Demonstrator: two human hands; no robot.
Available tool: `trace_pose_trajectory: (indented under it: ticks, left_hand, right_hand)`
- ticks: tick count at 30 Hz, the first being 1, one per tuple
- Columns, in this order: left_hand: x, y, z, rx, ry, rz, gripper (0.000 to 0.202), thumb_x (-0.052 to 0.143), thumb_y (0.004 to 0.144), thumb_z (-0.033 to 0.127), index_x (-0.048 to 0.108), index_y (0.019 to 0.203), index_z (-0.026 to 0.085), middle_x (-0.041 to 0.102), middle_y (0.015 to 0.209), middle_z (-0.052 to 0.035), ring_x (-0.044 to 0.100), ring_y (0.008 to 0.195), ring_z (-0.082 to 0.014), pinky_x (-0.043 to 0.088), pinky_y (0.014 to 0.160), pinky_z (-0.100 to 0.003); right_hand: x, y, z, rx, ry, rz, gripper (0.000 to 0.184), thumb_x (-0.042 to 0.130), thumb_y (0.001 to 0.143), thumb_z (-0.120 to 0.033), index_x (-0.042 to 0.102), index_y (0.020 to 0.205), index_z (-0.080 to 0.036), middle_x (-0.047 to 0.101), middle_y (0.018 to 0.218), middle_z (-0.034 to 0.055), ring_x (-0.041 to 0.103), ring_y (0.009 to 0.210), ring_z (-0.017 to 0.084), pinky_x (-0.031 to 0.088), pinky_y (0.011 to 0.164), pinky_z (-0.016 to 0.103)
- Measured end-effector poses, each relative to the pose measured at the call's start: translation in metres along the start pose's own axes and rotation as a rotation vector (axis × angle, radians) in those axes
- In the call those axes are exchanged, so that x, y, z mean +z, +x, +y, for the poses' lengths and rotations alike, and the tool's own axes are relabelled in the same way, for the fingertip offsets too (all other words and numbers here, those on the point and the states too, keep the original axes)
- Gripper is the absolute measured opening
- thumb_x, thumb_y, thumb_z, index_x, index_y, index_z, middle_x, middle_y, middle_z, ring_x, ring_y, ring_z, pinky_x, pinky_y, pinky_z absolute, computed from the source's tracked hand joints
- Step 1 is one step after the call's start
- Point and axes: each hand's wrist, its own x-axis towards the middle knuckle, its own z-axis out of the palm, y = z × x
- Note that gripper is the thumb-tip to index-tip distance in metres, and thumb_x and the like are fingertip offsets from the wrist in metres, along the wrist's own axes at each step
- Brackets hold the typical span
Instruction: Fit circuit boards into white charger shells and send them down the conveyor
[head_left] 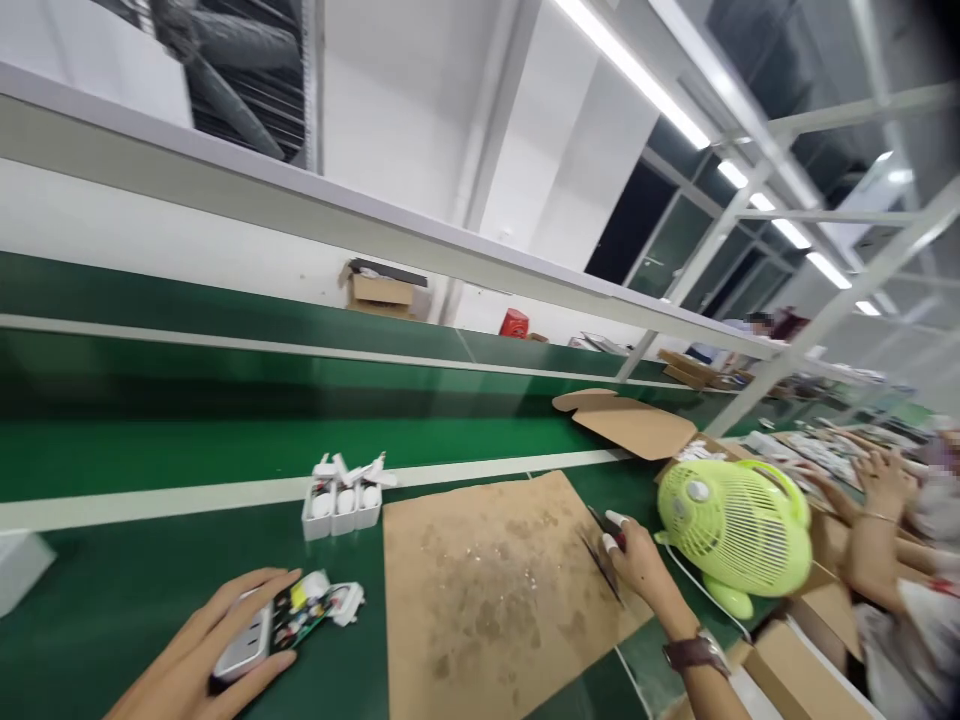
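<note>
Grey casing (244, 643) in curled left hand (186, 658)

1. Looks like a factory workshop, electronics assy. type.
2. Has a long green workbench (142, 580) w/ white overhead shelf (337, 210) along it.
3. Lit by strip lights (637, 75) in a row; vented by lg. industrial fan (244, 45) in wall.
4. Shows bare circuit bd. (300, 612), piled white parts (817, 452), cardboard box (799, 672) nr. bench.
5. Incl. co-worker's hand (885, 487) further along, R side.

cardboard sheet (480, 580): on table (112, 600) | device (244, 645): left of cardboard sheet | boxes (343, 512): behind device | fan (735, 520): right of cardboard sheet
</note>
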Motion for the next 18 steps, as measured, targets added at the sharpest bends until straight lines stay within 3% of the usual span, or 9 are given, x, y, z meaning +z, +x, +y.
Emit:
trace_pose_trajectory:
  ticks: [2,4,7,9,11,14,18]
  left_hand:
    - [-0.010,0.003,0.022,-0.046,-0.042,-0.039,0.051,0.068,0.093,0.053,0.059,0.142,0.043,0.063,0.143,0.0021,0.070,0.122,-0.0278,0.063,0.094,-0.031]
    - [-0.020,0.009,0.042,-0.061,-0.102,-0.092,0.048,0.067,0.095,0.046,0.061,0.141,0.036,0.062,0.142,-0.0040,0.067,0.125,-0.0270,0.057,0.103,-0.029]
    - [-0.030,0.020,0.058,-0.071,-0.154,-0.251,0.048,0.068,0.094,0.035,0.060,0.141,0.034,0.062,0.140,-0.0055,0.065,0.125,-0.0263,0.054,0.108,-0.034]
    - [-0.033,0.021,0.059,-0.094,-0.164,-0.308,0.063,0.075,0.089,0.034,0.053,0.149,0.035,0.059,0.144,-0.0069,0.061,0.130,-0.0298,0.052,0.111,-0.040]
    - [-0.034,0.016,0.056,-0.110,-0.179,-0.294,0.087,0.083,0.084,0.039,0.040,0.159,0.035,0.057,0.149,-0.0100,0.056,0.137,-0.0353,0.050,0.114,-0.048]
    - [-0.033,0.004,0.051,-0.135,-0.215,-0.221,0.109,0.088,0.080,0.048,0.024,0.167,0.032,0.055,0.153,-0.0140,0.054,0.140,-0.0390,0.049,0.115,-0.053]
    - [-0.033,-0.006,0.051,-0.181,-0.242,-0.194,0.106,0.087,0.082,0.047,0.025,0.167,0.033,0.053,0.156,-0.0148,0.054,0.140,-0.0402,0.051,0.113,-0.054]
  right_hand:
    - [0.006,0.001,-0.038,-0.098,0.086,-0.018,0.048,0.051,0.093,-0.032,0.064,0.134,-0.010,0.067,0.136,0.0214,0.061,0.132,0.037,0.047,0.115,0.058]
    - [0.015,-0.004,-0.095,-0.221,0.195,-0.084,0.052,0.054,0.099,-0.042,0.057,0.144,-0.016,0.064,0.142,0.0169,0.058,0.136,0.034,0.045,0.118,0.055]
    - [0.029,-0.023,-0.198,-0.471,0.446,-0.315,0.052,0.058,0.102,-0.044,0.052,0.150,-0.023,0.057,0.151,0.0135,0.054,0.140,0.030,0.046,0.119,0.052]
    - [0.039,-0.037,-0.260,-0.652,0.525,-0.513,0.057,0.062,0.101,-0.039,0.047,0.154,-0.027,0.050,0.158,0.0106,0.048,0.146,0.028,0.044,0.122,0.050]
    - [0.052,-0.045,-0.304,-0.745,0.522,-0.632,0.071,0.071,0.093,-0.033,0.044,0.157,-0.021,0.048,0.159,0.0139,0.044,0.148,0.032,0.040,0.124,0.053]
    - [0.074,-0.048,-0.332,-0.727,0.490,-0.712,0.073,0.071,0.087,-0.024,0.046,0.155,-0.013,0.053,0.152,0.0192,0.048,0.144,0.036,0.041,0.123,0.056]
    - [0.098,-0.051,-0.326,-0.596,0.631,-0.730,0.060,0.060,0.093,-0.022,0.051,0.152,-0.021,0.064,0.134,0.0130,0.061,0.127,0.030,0.050,0.114,0.052]
